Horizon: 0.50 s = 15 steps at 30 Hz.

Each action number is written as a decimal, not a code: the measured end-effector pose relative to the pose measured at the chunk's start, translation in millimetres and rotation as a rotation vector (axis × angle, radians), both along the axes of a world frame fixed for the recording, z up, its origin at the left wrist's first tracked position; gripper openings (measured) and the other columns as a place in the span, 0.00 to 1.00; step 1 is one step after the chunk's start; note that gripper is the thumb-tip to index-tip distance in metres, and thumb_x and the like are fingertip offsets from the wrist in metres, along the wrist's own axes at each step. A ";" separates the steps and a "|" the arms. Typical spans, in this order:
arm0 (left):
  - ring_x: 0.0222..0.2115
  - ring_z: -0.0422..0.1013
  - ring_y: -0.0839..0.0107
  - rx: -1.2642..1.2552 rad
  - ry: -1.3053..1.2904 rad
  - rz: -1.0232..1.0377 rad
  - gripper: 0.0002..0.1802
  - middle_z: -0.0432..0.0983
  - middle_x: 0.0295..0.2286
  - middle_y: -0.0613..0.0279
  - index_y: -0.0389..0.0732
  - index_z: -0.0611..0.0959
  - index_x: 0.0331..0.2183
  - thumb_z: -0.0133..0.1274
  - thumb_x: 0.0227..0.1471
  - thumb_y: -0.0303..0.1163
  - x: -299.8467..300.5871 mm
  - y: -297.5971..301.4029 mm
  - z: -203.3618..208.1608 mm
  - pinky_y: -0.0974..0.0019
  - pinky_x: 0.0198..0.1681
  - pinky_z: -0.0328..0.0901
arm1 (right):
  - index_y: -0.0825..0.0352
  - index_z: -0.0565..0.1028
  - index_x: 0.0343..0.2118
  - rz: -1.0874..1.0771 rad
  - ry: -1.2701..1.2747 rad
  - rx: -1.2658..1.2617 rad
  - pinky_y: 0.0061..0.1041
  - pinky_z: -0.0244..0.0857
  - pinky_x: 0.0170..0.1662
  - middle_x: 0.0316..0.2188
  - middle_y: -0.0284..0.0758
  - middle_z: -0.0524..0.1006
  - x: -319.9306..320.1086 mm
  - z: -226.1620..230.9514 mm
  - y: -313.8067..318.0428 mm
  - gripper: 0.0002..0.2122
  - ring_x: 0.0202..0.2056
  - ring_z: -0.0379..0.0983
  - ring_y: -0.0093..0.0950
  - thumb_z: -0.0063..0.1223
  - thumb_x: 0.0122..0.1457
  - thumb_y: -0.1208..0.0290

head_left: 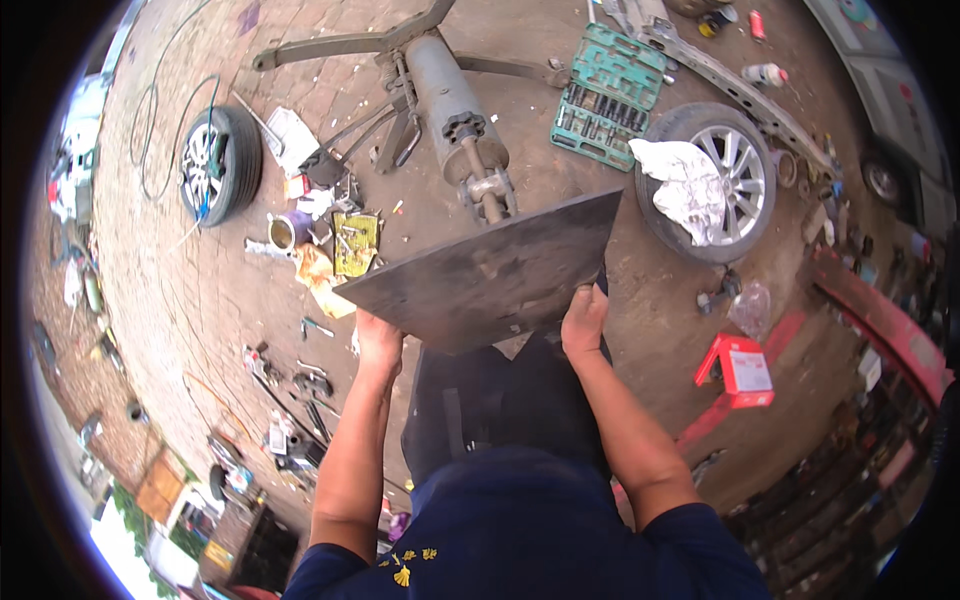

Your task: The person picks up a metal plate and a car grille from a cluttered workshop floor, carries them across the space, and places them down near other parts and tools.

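A flat dark plate [490,270], scuffed and roughly rectangular, is held up in front of my thighs. My left hand [379,343] grips its near left corner, and my right hand [585,318] grips the near right side with the thumb on top. Most of the fingers of both hands are hidden under the plate. Just beyond its far edge stands a grey transmission jack [450,105] with spread legs; the plate covers the end of its shaft. Whether plate and shaft touch, I cannot tell.
At the right lies a wheel [750,180] with a white cloth [682,185] on it, near an open green socket set [608,100]. Another tyre [225,165] is at the left. A red box [745,370] and red steel beam [880,320] lie right; scattered tools [310,390] lie left.
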<state>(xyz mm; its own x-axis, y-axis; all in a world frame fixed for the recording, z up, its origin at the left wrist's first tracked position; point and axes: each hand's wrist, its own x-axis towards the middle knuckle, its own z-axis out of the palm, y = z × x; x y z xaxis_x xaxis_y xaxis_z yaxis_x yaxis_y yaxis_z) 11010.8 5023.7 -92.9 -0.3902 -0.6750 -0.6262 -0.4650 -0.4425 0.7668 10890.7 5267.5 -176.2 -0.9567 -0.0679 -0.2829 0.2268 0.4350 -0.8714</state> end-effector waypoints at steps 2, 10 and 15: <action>0.23 0.66 0.82 0.057 0.012 -0.120 0.12 0.74 0.26 0.69 0.37 0.76 0.41 0.47 0.60 0.34 -4.7 -9.9 2.8 0.75 0.22 0.58 | 0.74 0.70 0.26 -0.095 -0.042 0.006 0.33 0.59 0.29 0.17 0.43 0.67 9.8 -4.0 -4.9 0.17 0.22 0.61 0.29 0.43 0.61 0.62; 0.26 0.68 0.76 0.039 -0.077 -0.205 0.15 0.73 0.33 0.66 0.42 0.73 0.45 0.47 0.58 0.37 37.8 -7.3 -30.5 0.72 0.23 0.61 | 0.72 0.75 0.28 0.056 0.056 0.068 0.34 0.63 0.30 0.19 0.44 0.72 4.4 -7.0 2.8 0.24 0.24 0.70 0.39 0.51 0.59 0.49; 0.33 0.71 0.75 -0.035 0.003 -0.274 0.19 0.74 0.38 0.67 0.42 0.73 0.48 0.51 0.58 0.40 78.1 -34.0 -59.2 0.71 0.30 0.65 | 0.70 0.78 0.29 0.152 0.096 0.143 0.40 0.66 0.32 0.24 0.51 0.75 13.4 10.0 -15.1 0.27 0.30 0.73 0.52 0.56 0.52 0.43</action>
